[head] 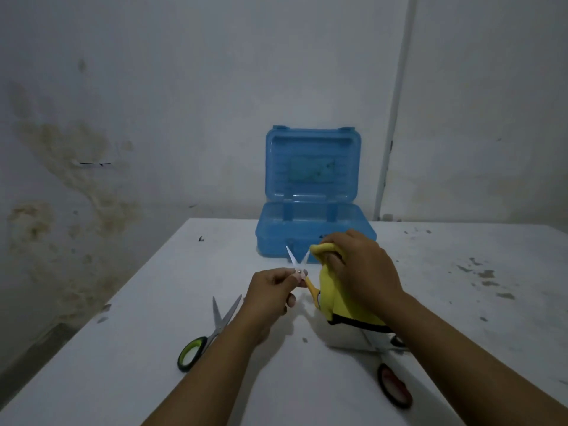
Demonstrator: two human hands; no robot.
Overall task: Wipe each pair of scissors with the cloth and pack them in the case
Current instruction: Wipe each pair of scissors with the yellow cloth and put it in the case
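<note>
Pinching small orange-handled scissors (299, 273) at the pivot, left hand (270, 290) mid-frame; right hand (359, 272) clenches yellow cloth (330, 298) on one blade. Light, stiff, sharp: grip pivot or handle. Open blue case (313, 238) behind.

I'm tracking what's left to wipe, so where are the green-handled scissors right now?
The green-handled scissors lie open on the white table, on the left, just outside the left hand.

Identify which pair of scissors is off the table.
The small orange-handled scissors, held open by the left hand; the green-handled scissors and red-handled scissors lie flat.
</note>
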